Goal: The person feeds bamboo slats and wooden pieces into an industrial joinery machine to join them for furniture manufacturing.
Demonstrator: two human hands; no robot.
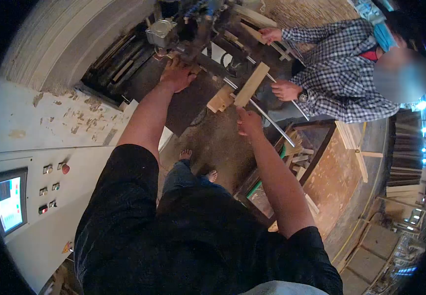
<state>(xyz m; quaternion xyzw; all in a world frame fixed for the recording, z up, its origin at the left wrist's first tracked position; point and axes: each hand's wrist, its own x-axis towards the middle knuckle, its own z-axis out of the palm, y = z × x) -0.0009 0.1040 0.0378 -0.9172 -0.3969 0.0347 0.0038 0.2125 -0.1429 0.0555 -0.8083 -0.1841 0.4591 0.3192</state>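
My left hand reaches onto the dark machine bed, below a grey metal motor housing. Its fingers are spread and its thumb stands apart; what lies under the fingertips is hard to make out. My right hand is closed, its fingertips at the near end of a pale wooden board. That board lies slantwise across shiny metal rods. Left of it, a wooden block sits against the rods, close to my right hand but apart from it.
Opposite, a co-worker in a checked shirt has one hand by a rod and another at wooden strips. A control panel screen is at left. A wooden table with wood pieces stands at right.
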